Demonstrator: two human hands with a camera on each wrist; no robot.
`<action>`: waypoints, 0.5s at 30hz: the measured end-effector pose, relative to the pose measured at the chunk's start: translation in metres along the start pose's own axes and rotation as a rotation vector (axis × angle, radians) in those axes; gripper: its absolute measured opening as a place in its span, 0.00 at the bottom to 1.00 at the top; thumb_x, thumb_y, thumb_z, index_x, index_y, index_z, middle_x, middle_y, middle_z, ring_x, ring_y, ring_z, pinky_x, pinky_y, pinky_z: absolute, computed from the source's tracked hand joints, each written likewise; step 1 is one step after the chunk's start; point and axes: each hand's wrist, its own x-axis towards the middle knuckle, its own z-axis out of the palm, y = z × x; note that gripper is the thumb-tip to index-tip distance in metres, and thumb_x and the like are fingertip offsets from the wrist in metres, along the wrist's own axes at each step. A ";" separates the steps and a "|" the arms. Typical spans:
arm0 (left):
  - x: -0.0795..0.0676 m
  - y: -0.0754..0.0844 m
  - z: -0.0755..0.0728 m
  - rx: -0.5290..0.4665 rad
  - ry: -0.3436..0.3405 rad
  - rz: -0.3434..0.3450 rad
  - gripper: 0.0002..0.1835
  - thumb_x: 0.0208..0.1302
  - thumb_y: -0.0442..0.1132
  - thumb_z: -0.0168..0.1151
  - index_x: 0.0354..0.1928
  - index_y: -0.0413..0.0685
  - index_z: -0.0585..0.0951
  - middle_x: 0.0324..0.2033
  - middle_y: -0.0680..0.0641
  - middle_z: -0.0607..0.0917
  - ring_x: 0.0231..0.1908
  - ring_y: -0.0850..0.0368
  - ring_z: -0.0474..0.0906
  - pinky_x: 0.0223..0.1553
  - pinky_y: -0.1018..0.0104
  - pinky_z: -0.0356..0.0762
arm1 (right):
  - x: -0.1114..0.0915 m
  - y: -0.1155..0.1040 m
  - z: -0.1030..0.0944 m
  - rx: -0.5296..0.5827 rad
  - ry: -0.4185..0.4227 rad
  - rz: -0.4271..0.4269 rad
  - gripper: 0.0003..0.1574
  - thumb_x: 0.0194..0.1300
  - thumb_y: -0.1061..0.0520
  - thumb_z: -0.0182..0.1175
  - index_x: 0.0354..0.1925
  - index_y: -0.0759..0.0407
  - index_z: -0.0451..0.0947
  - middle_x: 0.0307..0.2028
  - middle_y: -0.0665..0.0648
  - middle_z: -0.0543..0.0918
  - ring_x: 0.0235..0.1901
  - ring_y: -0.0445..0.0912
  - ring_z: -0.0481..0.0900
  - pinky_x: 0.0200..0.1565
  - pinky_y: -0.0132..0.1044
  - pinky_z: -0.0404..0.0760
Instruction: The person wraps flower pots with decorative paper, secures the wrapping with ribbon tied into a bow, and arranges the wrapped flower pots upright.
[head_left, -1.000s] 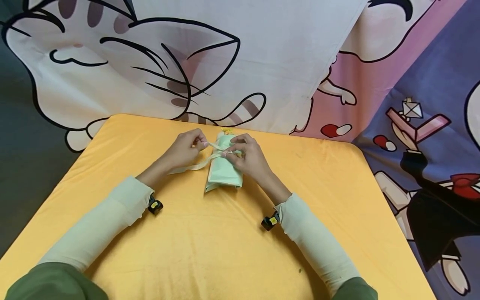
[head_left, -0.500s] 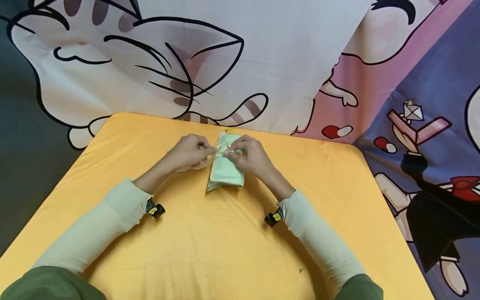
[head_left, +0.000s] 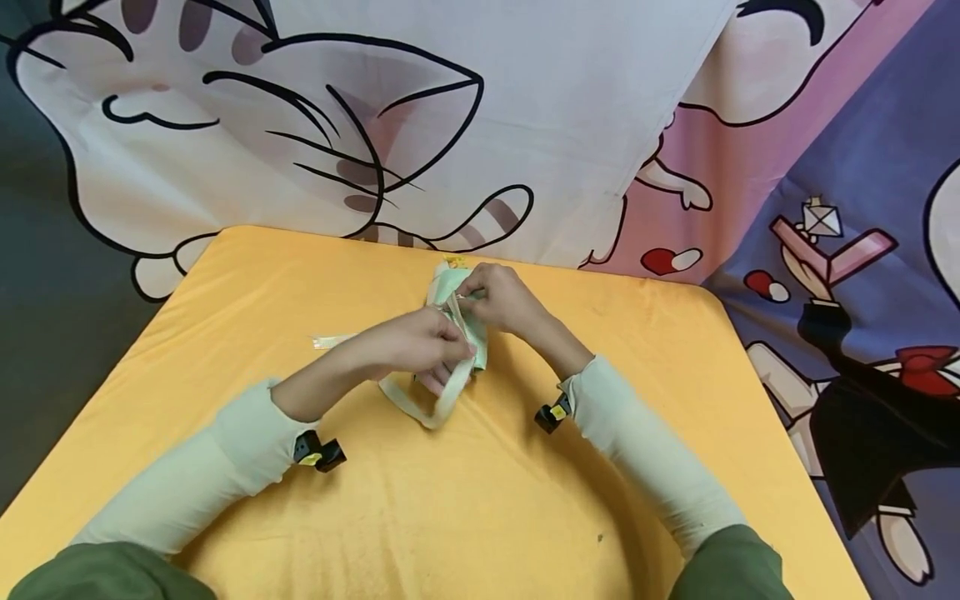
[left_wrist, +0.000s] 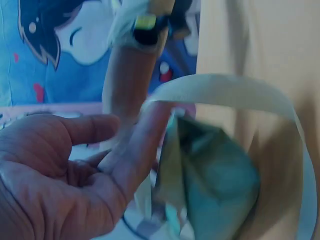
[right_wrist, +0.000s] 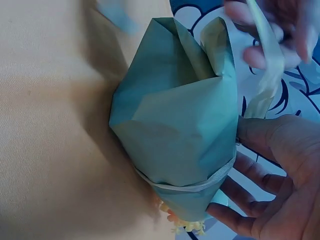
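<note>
A small bouquet in mint-green wrapping paper (right_wrist: pixel 180 125) lies on the table, its yellow and orange flowers (head_left: pixel 455 262) showing at the far end. Cream ribbon (head_left: pixel 450 393) circles the wrap, and a long loop of it hangs toward the near side. At the bouquet's right side, my right hand (head_left: pixel 504 298) pinches the ribbon between thumb and index finger, the other fingers along the paper. My left hand (head_left: pixel 416 340) is over the near part of the wrap. In the left wrist view, ribbon (left_wrist: pixel 225 90) passes over its extended index finger (left_wrist: pixel 145 140), with the thumb apart.
A yellow cloth (head_left: pixel 420 517) covers the table. Behind it hangs a white backdrop (head_left: pixel 570 108) with a cat drawing, and a blue printed one (head_left: pixel 787 325) is to the right. One ribbon end (head_left: pixel 330 342) extends left of the left wrist.
My left hand has come nearer and lower from beside the knot, and the ribbon now forms a wide loop below it. My right hand stays by the bouquet, pinching the ribbon.
</note>
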 end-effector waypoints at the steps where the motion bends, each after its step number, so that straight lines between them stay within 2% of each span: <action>1: 0.000 -0.001 0.005 -0.019 -0.027 0.006 0.18 0.89 0.37 0.53 0.40 0.36 0.87 0.35 0.42 0.91 0.34 0.59 0.88 0.42 0.63 0.94 | 0.000 0.000 -0.001 -0.005 -0.002 -0.006 0.11 0.80 0.60 0.68 0.46 0.63 0.96 0.49 0.63 0.94 0.57 0.59 0.89 0.56 0.50 0.89; 2: 0.001 -0.001 0.010 -0.040 -0.052 0.021 0.19 0.89 0.36 0.52 0.36 0.37 0.84 0.32 0.46 0.87 0.33 0.60 0.85 0.42 0.66 0.92 | 0.001 -0.001 -0.002 -0.008 -0.005 -0.008 0.11 0.80 0.60 0.68 0.46 0.63 0.96 0.49 0.63 0.94 0.57 0.59 0.89 0.56 0.50 0.89; 4: 0.003 -0.003 0.021 -0.077 -0.093 0.064 0.20 0.89 0.33 0.49 0.30 0.42 0.76 0.26 0.51 0.76 0.28 0.62 0.73 0.36 0.73 0.81 | 0.001 -0.002 -0.003 -0.012 -0.009 -0.009 0.11 0.79 0.61 0.68 0.46 0.63 0.96 0.50 0.63 0.94 0.56 0.58 0.89 0.57 0.50 0.89; 7: 0.004 -0.006 0.033 -0.068 -0.123 0.146 0.22 0.88 0.32 0.47 0.27 0.48 0.66 0.22 0.53 0.65 0.24 0.60 0.57 0.31 0.71 0.60 | 0.001 -0.002 -0.003 -0.008 -0.020 -0.009 0.11 0.79 0.62 0.67 0.47 0.63 0.96 0.50 0.62 0.94 0.56 0.57 0.89 0.58 0.50 0.89; 8: 0.003 -0.005 0.036 -0.041 -0.119 0.171 0.22 0.88 0.32 0.48 0.26 0.49 0.66 0.21 0.54 0.65 0.23 0.60 0.55 0.30 0.70 0.56 | 0.002 -0.002 -0.003 -0.008 -0.025 -0.013 0.11 0.79 0.62 0.67 0.47 0.63 0.96 0.50 0.62 0.94 0.56 0.57 0.89 0.58 0.50 0.89; 12: -0.004 0.001 0.038 0.169 -0.032 0.225 0.22 0.86 0.33 0.54 0.25 0.51 0.70 0.19 0.56 0.68 0.22 0.63 0.59 0.28 0.72 0.58 | 0.002 -0.003 -0.001 -0.017 -0.031 -0.019 0.11 0.80 0.61 0.68 0.46 0.62 0.96 0.49 0.61 0.94 0.55 0.56 0.89 0.58 0.49 0.88; 14: -0.007 0.006 0.032 0.217 0.040 0.217 0.20 0.83 0.34 0.59 0.26 0.49 0.81 0.20 0.58 0.77 0.22 0.66 0.70 0.28 0.75 0.70 | 0.002 -0.003 -0.001 -0.021 -0.032 -0.014 0.10 0.80 0.61 0.69 0.47 0.62 0.96 0.50 0.61 0.94 0.56 0.56 0.89 0.59 0.50 0.89; 15: -0.007 0.007 0.028 0.220 0.083 0.217 0.17 0.83 0.34 0.61 0.29 0.48 0.86 0.22 0.57 0.82 0.23 0.66 0.77 0.28 0.73 0.78 | 0.001 -0.004 -0.001 -0.020 -0.032 -0.009 0.10 0.80 0.61 0.69 0.47 0.62 0.96 0.50 0.61 0.94 0.56 0.56 0.89 0.60 0.50 0.89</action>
